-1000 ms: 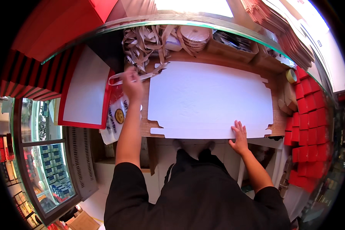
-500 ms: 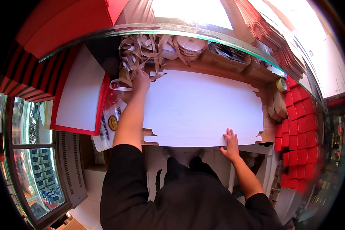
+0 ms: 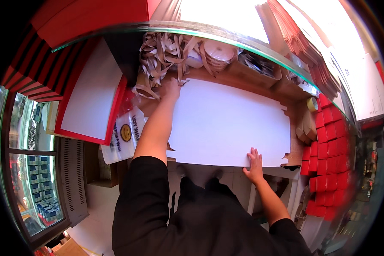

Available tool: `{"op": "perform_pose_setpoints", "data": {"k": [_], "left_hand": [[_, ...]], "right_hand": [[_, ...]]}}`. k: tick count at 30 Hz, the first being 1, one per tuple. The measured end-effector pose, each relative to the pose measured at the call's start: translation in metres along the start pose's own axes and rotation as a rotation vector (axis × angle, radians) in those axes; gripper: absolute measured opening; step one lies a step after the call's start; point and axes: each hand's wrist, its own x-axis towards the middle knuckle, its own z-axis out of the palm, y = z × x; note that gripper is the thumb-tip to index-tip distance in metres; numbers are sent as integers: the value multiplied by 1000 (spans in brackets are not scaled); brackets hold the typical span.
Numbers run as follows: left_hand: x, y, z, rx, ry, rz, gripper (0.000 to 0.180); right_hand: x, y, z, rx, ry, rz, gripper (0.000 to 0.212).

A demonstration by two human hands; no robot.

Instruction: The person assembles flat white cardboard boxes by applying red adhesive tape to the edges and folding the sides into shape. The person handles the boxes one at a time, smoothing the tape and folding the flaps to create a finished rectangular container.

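Your left hand (image 3: 171, 88) has reached farther into the tangled brown paper strips (image 3: 162, 55), fingers closing there; your right hand (image 3: 255, 164) presses flat, released, on the large white flat cardboard sheet (image 3: 226, 123), unfolded on the surface (image 3: 295, 151).

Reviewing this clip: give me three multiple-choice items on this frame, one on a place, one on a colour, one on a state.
1. Where does the right hand rest?
A. on the sheet's near edge
B. on the tape roll
C. on the red boxes

2. What colour are the small boxes stacked at the right?
A. blue
B. red
C. green

3. How does the big sheet lie?
A. rolled up
B. standing upright
C. flat on the bench

A: the right hand lies on the near edge of the white sheet.
B: the stacked boxes are red.
C: the sheet is spread flat, and the left hand is at its far corner.
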Motion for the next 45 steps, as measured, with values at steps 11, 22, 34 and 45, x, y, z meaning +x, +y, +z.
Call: {"op": "perform_pose_setpoints", "data": {"k": [11,22,34,45], "left_hand": [[2,-18,-39,-293,410,24,26],[-27,-13,-126,7,890,341,51],[-48,-80,-61,360,424,387,51],[-255,39,29,-84,-56,916,43]], "right_hand": [[1,-4,1,12,2,25,73],[-1,0,3,28,24,16,72],[2,-1,3,52,22,1,71],[4,20,-14,63,1,-127,60]]}}
